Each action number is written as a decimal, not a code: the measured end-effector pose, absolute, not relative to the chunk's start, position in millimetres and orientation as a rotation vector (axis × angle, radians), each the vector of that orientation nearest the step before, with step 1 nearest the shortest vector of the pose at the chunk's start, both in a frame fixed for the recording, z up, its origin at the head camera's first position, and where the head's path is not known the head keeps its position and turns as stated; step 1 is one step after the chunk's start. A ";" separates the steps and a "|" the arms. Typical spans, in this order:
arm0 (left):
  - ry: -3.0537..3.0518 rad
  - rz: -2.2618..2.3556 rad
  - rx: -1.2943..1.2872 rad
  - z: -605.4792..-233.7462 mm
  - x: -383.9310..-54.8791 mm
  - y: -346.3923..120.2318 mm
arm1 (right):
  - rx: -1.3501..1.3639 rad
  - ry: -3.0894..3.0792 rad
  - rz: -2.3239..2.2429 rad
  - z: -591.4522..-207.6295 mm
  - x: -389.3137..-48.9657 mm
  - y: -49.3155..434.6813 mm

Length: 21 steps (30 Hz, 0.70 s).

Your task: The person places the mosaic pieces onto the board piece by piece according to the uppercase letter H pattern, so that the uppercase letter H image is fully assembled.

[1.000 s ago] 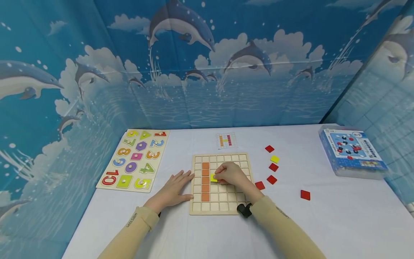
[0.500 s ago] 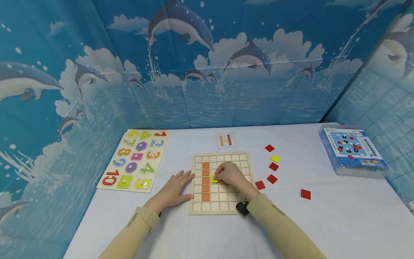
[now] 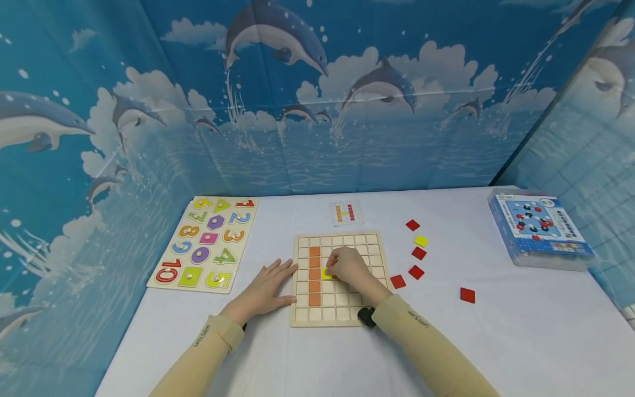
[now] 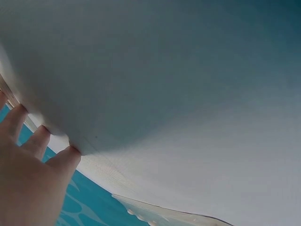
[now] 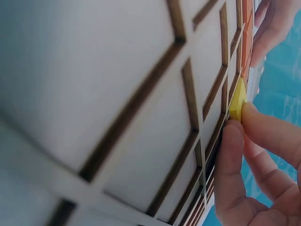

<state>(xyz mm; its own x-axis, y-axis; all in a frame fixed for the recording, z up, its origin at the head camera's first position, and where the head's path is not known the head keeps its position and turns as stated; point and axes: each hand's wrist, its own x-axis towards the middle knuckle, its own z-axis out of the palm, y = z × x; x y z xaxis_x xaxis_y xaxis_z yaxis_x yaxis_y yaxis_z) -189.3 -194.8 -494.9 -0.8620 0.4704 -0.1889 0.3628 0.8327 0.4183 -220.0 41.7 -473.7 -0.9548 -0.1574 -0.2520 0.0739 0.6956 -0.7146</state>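
A wooden grid board (image 3: 342,314) lies on the white table, with a column of orange square tiles (image 3: 315,286) in its left part. My right hand (image 3: 351,270) pinches a yellow square tile (image 5: 237,101) by its edge, just right of the middle orange tile. In the right wrist view the tile is slightly tilted at its cell; the fingers partly cover it in the head view. My left hand (image 3: 265,289) lies flat with fingers spread, fingertips at the board's left edge. In the left wrist view its fingers (image 4: 66,157) are extended.
Behind the board lies a pattern card (image 3: 347,213). Several red tiles (image 3: 416,272) and one yellow tile (image 3: 421,241) lie scattered to the right. A number-and-shape puzzle board (image 3: 203,242) is at left, a plastic box (image 3: 541,229) at far right.
The right forearm and wrist have shifted slightly left, while the fingers stay on the yellow tile at the same cell. The left hand keeps its place.
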 end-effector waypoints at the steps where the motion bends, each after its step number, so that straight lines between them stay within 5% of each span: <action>1: 2.729 0.544 0.634 -495.2 -189.5 -195.0 | -0.069 2.619 -1.111 -474.0 -220.2 41.3; 21: 2.740 0.550 0.659 -495.9 -189.7 -196.0 | -0.025 2.625 -1.247 -465.2 -224.6 89.8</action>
